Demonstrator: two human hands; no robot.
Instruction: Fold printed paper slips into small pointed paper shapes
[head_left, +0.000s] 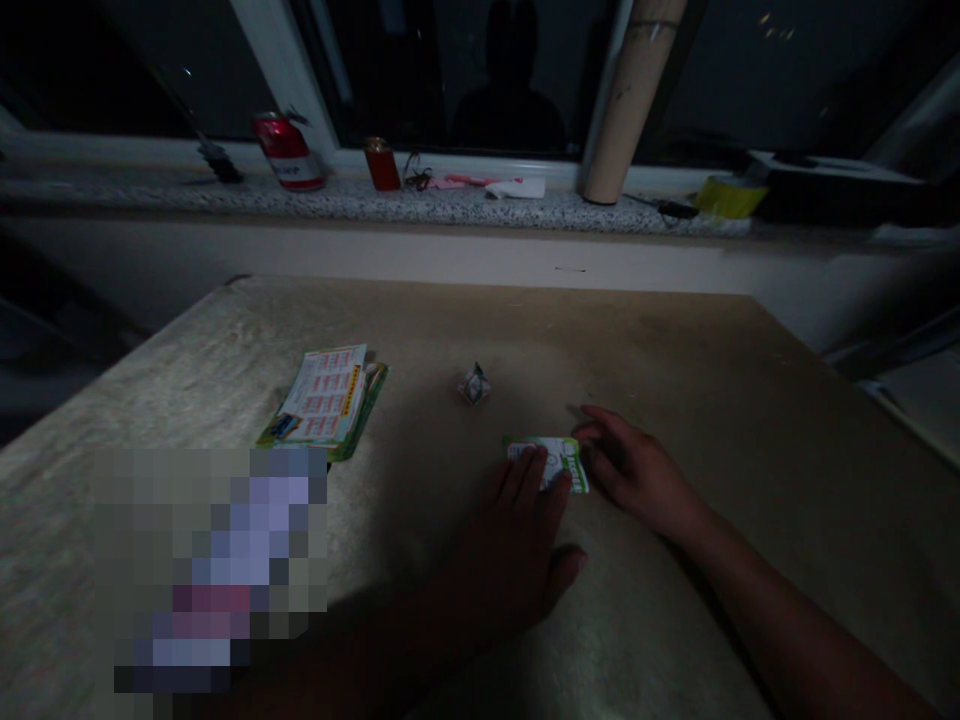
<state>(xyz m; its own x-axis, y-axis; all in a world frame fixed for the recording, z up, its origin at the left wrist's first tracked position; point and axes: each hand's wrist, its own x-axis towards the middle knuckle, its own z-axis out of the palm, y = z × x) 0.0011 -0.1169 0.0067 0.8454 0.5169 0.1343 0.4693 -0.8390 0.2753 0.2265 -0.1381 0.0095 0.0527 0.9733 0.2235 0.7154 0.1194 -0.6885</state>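
A small green-and-white printed piece of paper (553,458) lies flat on the table (420,560). My left hand (525,530) rests over its left and lower part, fingers stretched out and the thumb apart. At the paper's right edge is my right hand (637,465), its index finger reaching forward and its fingers loosely apart. Whether the right fingertips touch the paper I cannot tell. Beyond my left hand stands a small pointed folded-paper shape (475,384). To the left lies a stack of printed paper sheets (322,400) with calendar-like grids and green edges.
A blurred-out, pixelated object (232,560) lies at the near left. Along the granite windowsill (465,210) stand a red can (289,152), an orange-red cylinder (382,165), a tall cardboard tube (634,100) and a yellow roll (731,197). Dark windows are behind.
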